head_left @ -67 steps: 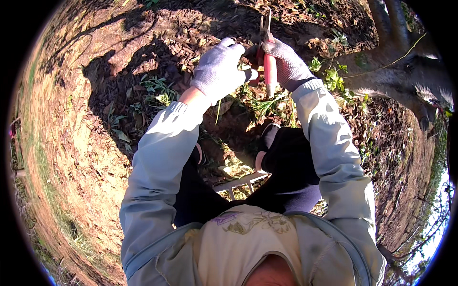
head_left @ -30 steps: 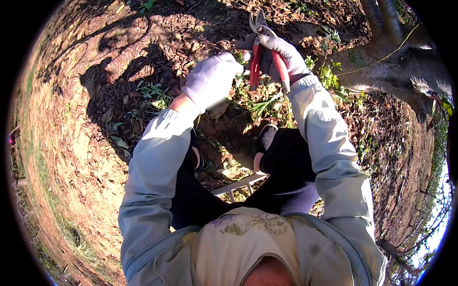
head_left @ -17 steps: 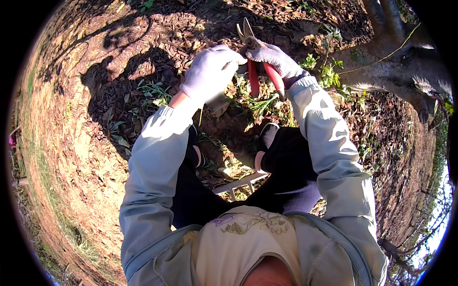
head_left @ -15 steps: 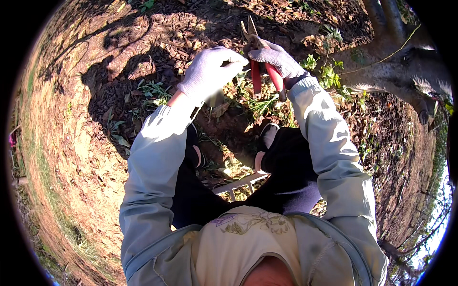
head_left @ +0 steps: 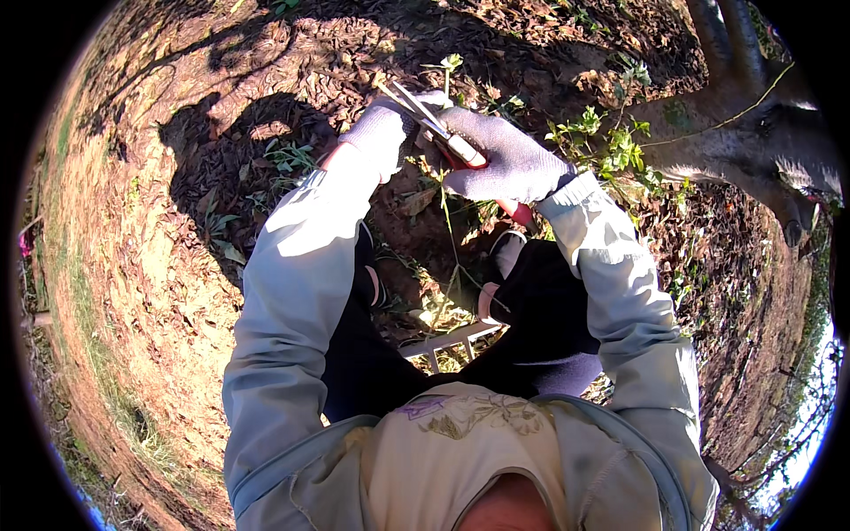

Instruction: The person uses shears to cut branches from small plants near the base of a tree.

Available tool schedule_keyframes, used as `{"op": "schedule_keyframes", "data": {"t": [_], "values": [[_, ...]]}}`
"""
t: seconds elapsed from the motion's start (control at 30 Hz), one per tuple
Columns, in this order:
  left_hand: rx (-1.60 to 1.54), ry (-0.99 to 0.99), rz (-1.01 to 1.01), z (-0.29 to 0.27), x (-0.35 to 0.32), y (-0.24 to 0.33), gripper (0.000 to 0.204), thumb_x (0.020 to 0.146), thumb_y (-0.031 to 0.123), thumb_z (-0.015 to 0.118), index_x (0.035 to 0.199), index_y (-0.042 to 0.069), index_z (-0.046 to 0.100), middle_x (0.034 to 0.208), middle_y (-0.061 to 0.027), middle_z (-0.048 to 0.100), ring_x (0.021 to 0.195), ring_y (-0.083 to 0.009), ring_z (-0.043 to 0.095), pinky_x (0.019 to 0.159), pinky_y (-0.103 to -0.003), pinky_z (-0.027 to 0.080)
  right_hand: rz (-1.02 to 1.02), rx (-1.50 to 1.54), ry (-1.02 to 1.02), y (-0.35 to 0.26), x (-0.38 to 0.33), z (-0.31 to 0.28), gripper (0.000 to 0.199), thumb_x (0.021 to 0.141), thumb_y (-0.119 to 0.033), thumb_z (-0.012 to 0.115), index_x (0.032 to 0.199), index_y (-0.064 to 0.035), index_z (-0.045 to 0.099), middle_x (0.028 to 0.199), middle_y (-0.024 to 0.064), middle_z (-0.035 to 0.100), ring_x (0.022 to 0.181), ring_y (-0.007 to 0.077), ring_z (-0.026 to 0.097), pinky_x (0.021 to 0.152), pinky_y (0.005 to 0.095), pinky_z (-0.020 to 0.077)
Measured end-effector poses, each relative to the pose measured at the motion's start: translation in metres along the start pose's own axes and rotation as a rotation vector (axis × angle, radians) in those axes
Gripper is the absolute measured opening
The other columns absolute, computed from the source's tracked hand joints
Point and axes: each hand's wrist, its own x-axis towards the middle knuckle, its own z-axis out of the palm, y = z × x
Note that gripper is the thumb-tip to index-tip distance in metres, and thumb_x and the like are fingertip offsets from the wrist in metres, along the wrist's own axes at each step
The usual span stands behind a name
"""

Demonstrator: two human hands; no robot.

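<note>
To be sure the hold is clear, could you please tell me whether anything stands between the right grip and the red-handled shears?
Nothing visible does: the gloved right grip closes directly around the red-handled shears. Their blades overlap the left grip in view, but whether they touch it, I cannot tell.

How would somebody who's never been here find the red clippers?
Start at the big grey tree trunk at the upper right. Go left to the person's gloved right hand, which grips the red clippers, tips pointing up and left. Look for red handles and metal blades, unlike the pale gloves and brown leaves around them.
</note>
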Motion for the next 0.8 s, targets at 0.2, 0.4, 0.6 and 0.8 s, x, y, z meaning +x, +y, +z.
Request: {"op": "schedule_keyframes", "data": {"t": [0.2, 0.4, 0.6, 0.8], "values": [[-0.66, 0.328, -0.632, 0.01, 0.016, 0.006, 0.029, 0.079, 0.015, 0.071, 0.105, 0.003, 0.066, 0.083, -0.0086, 0.065, 0.074, -0.0143, 0.062, 0.067, -0.03, 0.049, -0.038, -0.071, 0.023, 0.0, -0.003, 0.007, 0.046, 0.076, -0.016, 0.07, 0.119, -0.0053, 0.055, 0.099, 0.0082, 0.064, 0.091, 0.0194, 0.063, 0.083, 0.0321, 0.0499], [-0.581, 0.325, -0.602, 0.006, 0.015, -0.005, 0.018, 0.078, 0.019, 0.071, 0.087, 0.003, 0.072, 0.067, -0.0045, 0.065, 0.063, -0.0127, 0.058, 0.059, -0.027, 0.045, 0.114, -0.01, 0.272, 0.016, -0.009, -0.015, 0.043, 0.077, -0.023, 0.074, 0.112, -0.0034, 0.057, 0.091, 0.0068, 0.062, 0.085, 0.0154, 0.059, 0.076, 0.03, 0.0486], [-0.684, 0.273, -0.485, 0.008, 0.011, 0.006, 0.016, 0.084, 0.023, 0.069, 0.088, 0.007, 0.072, 0.072, -0.0001, 0.067, 0.065, -0.0079, 0.061, 0.06, -0.025, 0.047, 0.275, -0.415, 0.436, 0.032, -0.016, -0.032, 0.064, 0.073, -0.05, 0.075, 0.111, -0.0004, 0.06, 0.094, 0.0207, 0.066, 0.09, 0.0357, 0.065, 0.079, 0.0406, 0.0491], [-0.432, 0.288, -0.419, 0.015, 0.015, 0.01, 0.015, 0.084, 0.025, 0.068, 0.09, 0.011, 0.071, 0.073, -0.0021, 0.068, 0.064, -0.0106, 0.061, 0.061, -0.03, 0.047, 0.264, -0.441, 0.426, 0.026, -0.018, -0.03, 0.06, 0.078, -0.05, 0.07, 0.11, -0.0009, 0.06, 0.093, 0.0204, 0.065, 0.092, 0.0372, 0.064, 0.081, 0.0418, 0.0488]]}}
